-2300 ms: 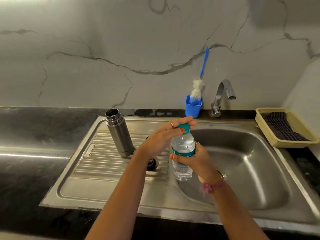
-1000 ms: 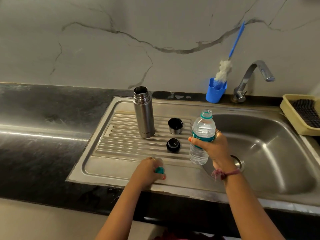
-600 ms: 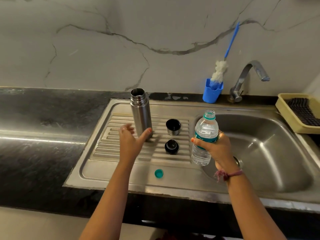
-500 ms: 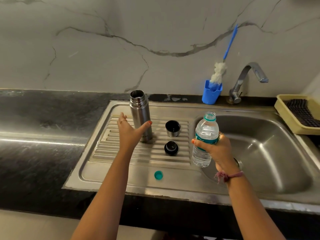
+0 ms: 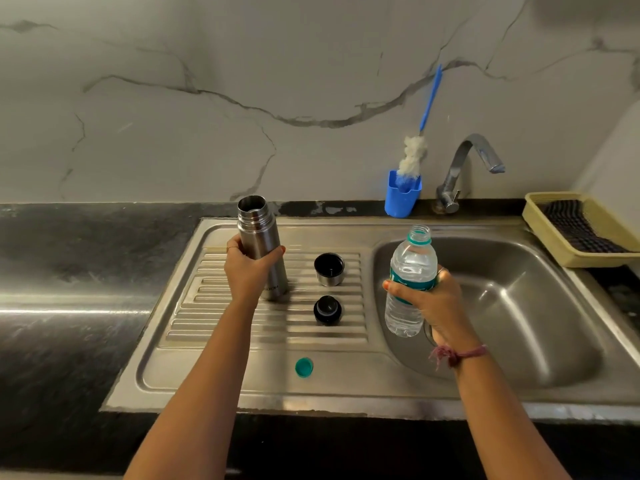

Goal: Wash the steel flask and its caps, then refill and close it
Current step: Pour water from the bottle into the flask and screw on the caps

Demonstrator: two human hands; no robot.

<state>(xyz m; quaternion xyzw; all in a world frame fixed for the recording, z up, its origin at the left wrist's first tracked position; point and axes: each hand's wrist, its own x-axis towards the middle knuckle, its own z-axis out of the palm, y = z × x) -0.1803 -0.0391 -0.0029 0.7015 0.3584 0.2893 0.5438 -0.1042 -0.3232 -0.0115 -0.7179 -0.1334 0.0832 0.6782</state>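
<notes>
We count one steel flask (image 5: 262, 245) upright on the drainboard (image 5: 194, 306), gripped by our left hand (image 5: 250, 268); two caps (image 5: 329, 269) beside it; our right hand (image 5: 429, 299) grips one water bottle (image 5: 410, 268); one teal lid (image 5: 304, 367) nearer.

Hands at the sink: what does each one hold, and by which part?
The left hand grips the upright open steel flask around its middle. The right hand grips the uncapped clear plastic water bottle around its teal label band.

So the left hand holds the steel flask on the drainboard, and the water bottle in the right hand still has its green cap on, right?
Not quite. The head view shows the water bottle open; its green cap lies on the drainboard. The left hand does hold the steel flask, the right hand the bottle.
</notes>
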